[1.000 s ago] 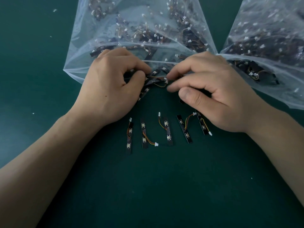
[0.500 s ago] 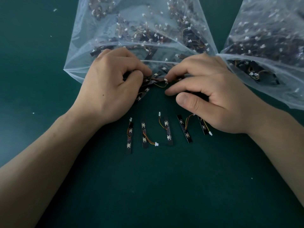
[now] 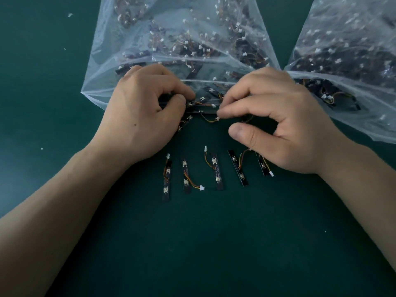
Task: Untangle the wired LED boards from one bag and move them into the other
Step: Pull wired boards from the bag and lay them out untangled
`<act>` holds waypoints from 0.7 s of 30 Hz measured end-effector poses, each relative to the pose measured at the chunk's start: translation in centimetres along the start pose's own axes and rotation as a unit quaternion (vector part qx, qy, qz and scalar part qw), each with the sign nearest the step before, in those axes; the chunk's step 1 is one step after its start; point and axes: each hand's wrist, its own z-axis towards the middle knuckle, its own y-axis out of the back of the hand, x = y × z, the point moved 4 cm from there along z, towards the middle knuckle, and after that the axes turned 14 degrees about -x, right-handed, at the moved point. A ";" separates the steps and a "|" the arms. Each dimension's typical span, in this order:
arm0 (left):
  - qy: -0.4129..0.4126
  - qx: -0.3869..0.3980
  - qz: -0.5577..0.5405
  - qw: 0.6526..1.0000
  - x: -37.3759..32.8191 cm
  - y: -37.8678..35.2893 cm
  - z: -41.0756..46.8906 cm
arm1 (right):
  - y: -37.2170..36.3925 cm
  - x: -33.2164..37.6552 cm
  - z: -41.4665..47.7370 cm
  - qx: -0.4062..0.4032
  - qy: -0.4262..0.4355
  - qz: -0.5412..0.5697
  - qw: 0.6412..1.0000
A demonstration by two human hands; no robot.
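The left hand [image 3: 145,112] grips a tangle [image 3: 201,101] of boards at the bag [image 3: 100,67] mouth. The right hand's [image 3: 278,123] fingers curl onto a wire [image 3: 209,120] just right of that grip, thumb off it. A hard tug could tear the wire from its board or drag more boards out. Compared with half a second ago, the wire's loop hangs lower, nearer the thumb.

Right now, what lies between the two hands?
A tangle of wired LED boards in the head view: the left hand grips it, the right hand touches it.
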 end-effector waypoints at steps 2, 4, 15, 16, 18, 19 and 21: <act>0.001 0.000 0.001 1.000 0.0 0.0 0.0 | 0.0 0.0 0.1 0.004 -0.007 0.005 1.000; 0.000 0.001 0.002 1.000 0.0 0.0 0.0 | -0.2 0.0 0.1 0.024 -0.002 -0.007 1.000; 0.000 -0.003 0.014 1.000 0.1 0.0 0.0 | 0.1 0.0 -0.1 -0.048 0.020 0.011 0.999; 0.000 -0.002 0.015 1.000 0.1 -0.1 0.0 | 0.3 0.0 -0.1 -0.069 0.016 0.016 0.997; -0.003 -0.003 0.016 1.000 0.1 -0.1 0.0 | 0.6 -0.1 0.0 -0.104 0.004 0.023 0.994; -0.004 -0.003 0.015 1.000 0.1 0.0 0.0 | 0.8 -0.2 0.0 -0.117 -0.004 0.024 0.993; -0.004 -0.004 0.013 1.000 0.1 0.0 0.0 | 0.9 -0.2 0.0 -0.138 -0.018 0.028 0.990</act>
